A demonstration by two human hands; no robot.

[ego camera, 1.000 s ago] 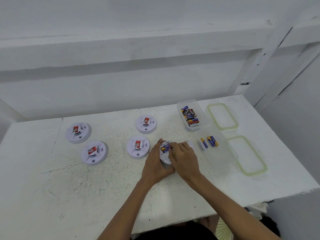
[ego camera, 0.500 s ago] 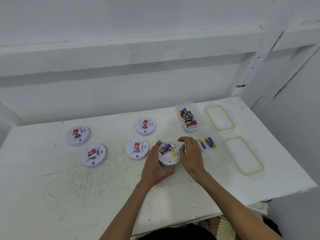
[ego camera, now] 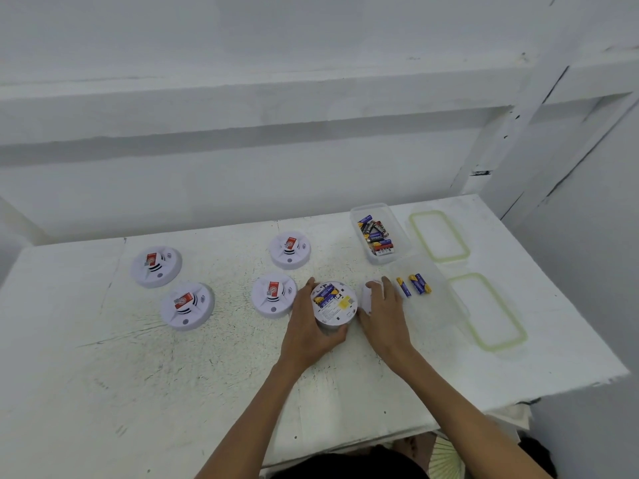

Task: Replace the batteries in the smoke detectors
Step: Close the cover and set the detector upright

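Nearest, two bare forearms reaching in over the front edge of the white counter (ego camera: 173, 375). Left hand (ego camera: 307, 326) wrapped round an upturned smoke detector (ego camera: 333, 302) at mid-counter, thumb on its left rim, fingers curled round the near side. On the counter or just above it, hard to tell which. Two blue-and-yellow batteries (ego camera: 325, 293) seated in its open back. Just to the right, right hand (ego camera: 385, 314) with fingers (ego camera: 387, 288) close together and curved over a round white cover (ego camera: 369, 299). Past the fingertips, a clear tub (ego camera: 446, 305) holding three loose batteries (ego camera: 415, 285), with a green-rimmed lid (ego camera: 484, 309) beside it. To the left, four more detectors (ego camera: 274, 294), each with a red label on top. Farthest back, a second tub (ego camera: 397, 236) crowded with mixed batteries (ego camera: 375, 235), with a second lid (ego camera: 439, 236) alongside.
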